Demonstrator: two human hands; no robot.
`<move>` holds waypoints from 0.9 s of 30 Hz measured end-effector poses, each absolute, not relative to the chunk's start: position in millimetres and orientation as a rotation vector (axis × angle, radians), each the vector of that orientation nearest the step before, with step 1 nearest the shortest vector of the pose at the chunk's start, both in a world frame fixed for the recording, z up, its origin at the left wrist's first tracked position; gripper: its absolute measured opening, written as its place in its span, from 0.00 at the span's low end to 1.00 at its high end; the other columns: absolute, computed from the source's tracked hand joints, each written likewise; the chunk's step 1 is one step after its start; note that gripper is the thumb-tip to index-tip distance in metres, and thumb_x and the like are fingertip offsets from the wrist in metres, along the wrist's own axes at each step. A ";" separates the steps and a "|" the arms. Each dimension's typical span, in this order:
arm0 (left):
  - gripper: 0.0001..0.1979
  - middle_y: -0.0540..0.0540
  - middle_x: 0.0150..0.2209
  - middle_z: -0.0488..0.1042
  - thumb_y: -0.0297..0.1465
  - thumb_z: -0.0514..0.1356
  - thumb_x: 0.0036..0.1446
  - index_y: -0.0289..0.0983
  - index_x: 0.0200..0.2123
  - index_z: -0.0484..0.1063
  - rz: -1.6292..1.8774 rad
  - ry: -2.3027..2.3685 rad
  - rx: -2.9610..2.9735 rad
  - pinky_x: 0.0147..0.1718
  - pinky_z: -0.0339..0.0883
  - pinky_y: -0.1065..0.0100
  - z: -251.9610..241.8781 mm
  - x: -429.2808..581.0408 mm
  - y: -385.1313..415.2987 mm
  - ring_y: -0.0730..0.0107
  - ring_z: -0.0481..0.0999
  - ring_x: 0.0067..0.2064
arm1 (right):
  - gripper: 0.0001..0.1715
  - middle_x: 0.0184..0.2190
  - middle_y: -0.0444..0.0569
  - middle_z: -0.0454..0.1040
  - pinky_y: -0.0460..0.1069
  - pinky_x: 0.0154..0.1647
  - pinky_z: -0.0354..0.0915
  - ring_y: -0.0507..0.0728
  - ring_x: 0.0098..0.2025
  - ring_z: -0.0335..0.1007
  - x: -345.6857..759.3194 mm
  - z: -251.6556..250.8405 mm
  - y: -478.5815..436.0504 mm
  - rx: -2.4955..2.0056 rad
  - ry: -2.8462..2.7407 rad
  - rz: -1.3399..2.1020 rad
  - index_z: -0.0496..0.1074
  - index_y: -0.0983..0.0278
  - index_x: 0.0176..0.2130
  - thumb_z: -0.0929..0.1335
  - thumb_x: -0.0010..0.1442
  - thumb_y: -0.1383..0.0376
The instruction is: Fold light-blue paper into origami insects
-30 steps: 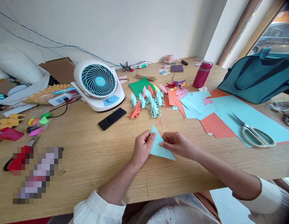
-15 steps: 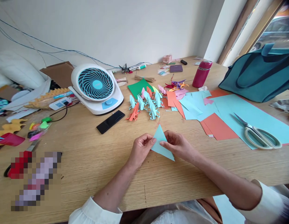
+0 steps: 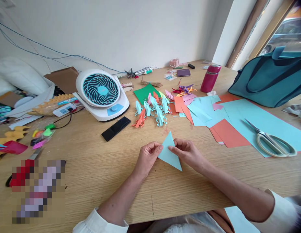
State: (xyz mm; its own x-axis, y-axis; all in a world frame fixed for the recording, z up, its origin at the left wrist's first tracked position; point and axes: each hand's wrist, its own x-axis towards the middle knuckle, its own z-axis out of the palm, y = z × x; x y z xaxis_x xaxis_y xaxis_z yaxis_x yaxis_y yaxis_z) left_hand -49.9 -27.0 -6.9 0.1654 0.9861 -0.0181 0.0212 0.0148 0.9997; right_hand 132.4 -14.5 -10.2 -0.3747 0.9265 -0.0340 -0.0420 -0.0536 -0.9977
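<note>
A light-blue folded paper triangle (image 3: 170,155) is held just above the wooden table, one corner pointing away from me. My left hand (image 3: 149,156) pinches its left corner between thumb and fingers. On its right edge my right hand (image 3: 185,152) grips the paper, thumb on the near face and fingers behind. Beyond the hands stands a group of small folded paper figures (image 3: 154,108), mostly light blue, with an orange one (image 3: 140,119) at the front left.
Scissors (image 3: 274,140) lie on light-blue sheets (image 3: 240,110) at the right, beside orange paper (image 3: 231,134). A phone (image 3: 116,128) and a fan (image 3: 102,94) are at the left. A pink bottle (image 3: 210,78) and teal bag (image 3: 269,79) stand at the back right.
Both hands still hold the paper triangle, which has turned slightly so its far corner leans more to the right. The whole view has shifted a little.
</note>
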 end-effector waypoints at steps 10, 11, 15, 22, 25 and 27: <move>0.14 0.50 0.25 0.71 0.40 0.66 0.54 0.33 0.28 0.76 1.070 1.094 1.166 0.33 0.60 0.72 -10.4 -50.9 -25.3 0.75 0.65 0.30 | 0.25 0.26 0.43 0.71 0.47 0.29 0.60 0.52 0.27 0.64 131.8 -6.3 -14.1 -0.978 -1.245 1.670 0.70 0.64 0.29 0.74 0.51 0.46; 0.14 0.50 0.26 0.71 0.40 0.66 0.53 0.33 0.29 0.77 1.066 1.087 1.142 0.32 0.61 0.73 -9.6 -50.8 -25.7 0.75 0.65 0.30 | 0.24 0.26 0.44 0.72 0.48 0.31 0.61 0.52 0.28 0.65 132.2 -6.2 -14.0 -0.979 -1.240 1.690 0.71 0.64 0.29 0.74 0.51 0.46; 0.15 0.50 0.28 0.72 0.42 0.67 0.52 0.34 0.28 0.76 1.048 1.097 1.042 0.32 0.62 0.73 -7.7 -49.5 -27.1 0.75 0.67 0.31 | 0.24 0.25 0.46 0.74 0.49 0.31 0.62 0.53 0.28 0.66 134.4 -8.5 -12.6 -0.989 -1.180 1.717 0.73 0.64 0.27 0.74 0.51 0.46; 0.16 0.52 0.24 0.69 0.41 0.67 0.52 0.34 0.25 0.74 1.051 1.114 1.089 0.29 0.61 0.75 -7.5 -50.4 -26.0 0.78 0.65 0.28 | 0.24 0.25 0.46 0.74 0.47 0.26 0.57 0.51 0.25 0.63 134.8 -10.5 -10.8 -1.007 -1.221 1.750 0.77 0.65 0.31 0.73 0.52 0.46; 0.16 0.51 0.26 0.71 0.43 0.66 0.52 0.34 0.27 0.74 1.023 1.115 1.048 0.27 0.62 0.75 -7.3 -49.6 -26.6 0.77 0.67 0.28 | 0.23 0.24 0.45 0.73 0.46 0.26 0.55 0.50 0.24 0.62 135.2 -10.9 -10.0 -1.003 -1.190 1.767 0.77 0.65 0.30 0.74 0.51 0.47; 0.17 0.50 0.27 0.72 0.44 0.66 0.51 0.34 0.29 0.74 0.990 1.114 1.040 0.25 0.62 0.75 -7.3 -48.0 -27.7 0.76 0.69 0.28 | 0.23 0.21 0.43 0.69 0.46 0.24 0.53 0.49 0.22 0.57 135.9 -11.7 -9.3 -1.019 -1.131 1.734 0.75 0.65 0.28 0.75 0.50 0.48</move>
